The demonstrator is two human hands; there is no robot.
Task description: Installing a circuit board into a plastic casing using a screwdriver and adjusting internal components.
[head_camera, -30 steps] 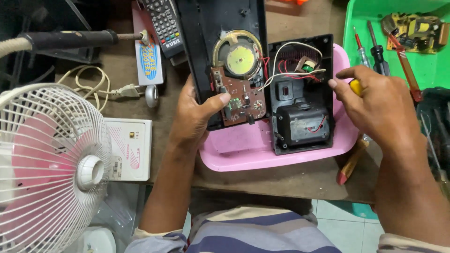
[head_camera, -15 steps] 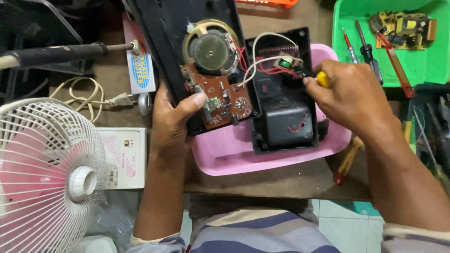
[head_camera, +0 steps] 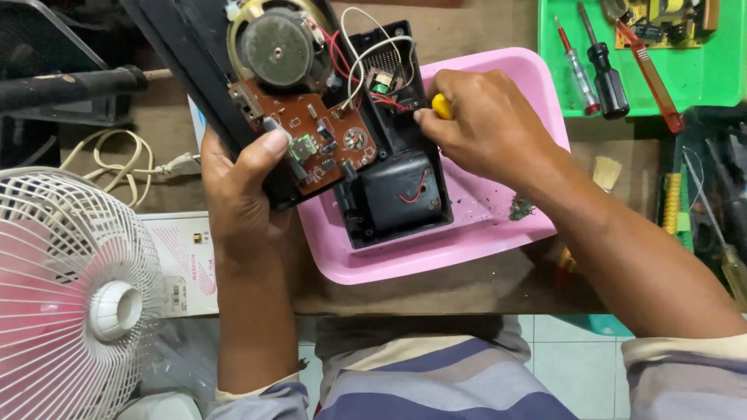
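A small electronics repair workshop: screwdrivers and a circuit board fill a green tray at the table's far right corner.

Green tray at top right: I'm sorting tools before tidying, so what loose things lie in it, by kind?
Slim screwdrivers with clear red handles: 1
Stubby screwdrivers with black handles: 1
Long flat red plastic tools: 1
Yellow-green circuit boards with components: 1
Total: 4, inside the green plastic tray; its upper part is cut off by the frame.
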